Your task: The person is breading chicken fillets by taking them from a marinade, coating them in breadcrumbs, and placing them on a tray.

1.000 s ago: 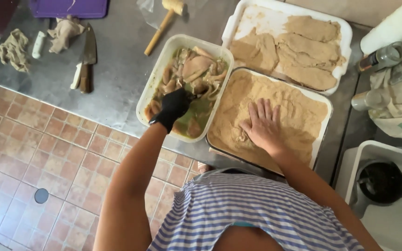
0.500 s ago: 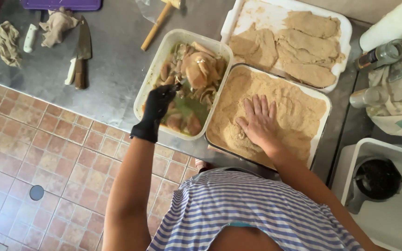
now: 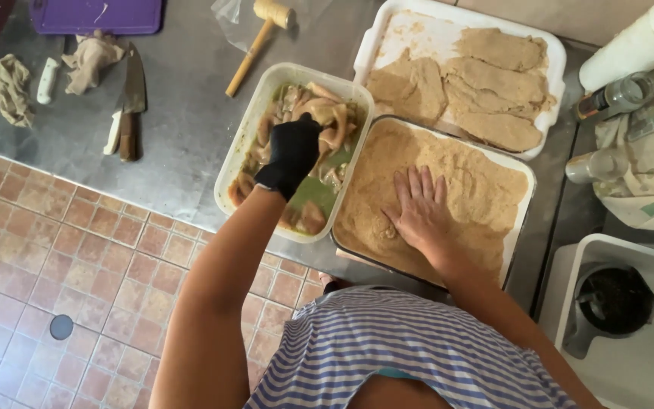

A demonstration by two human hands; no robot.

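Under gloved left hand (image 3: 294,151), fingertips buried among marinated meat (image 3: 319,121), grip unclear; right hand (image 3: 418,212) splayed flat on breadcrumbs (image 3: 478,189).

meat tub (image 3: 245,148) left of crumb tray (image 3: 520,220)

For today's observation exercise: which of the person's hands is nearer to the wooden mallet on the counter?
Left. The gloved left hand is in the tub of marinated meat, just below the wooden mallet. The bare right hand presses flat on the crumb tray, farther away.
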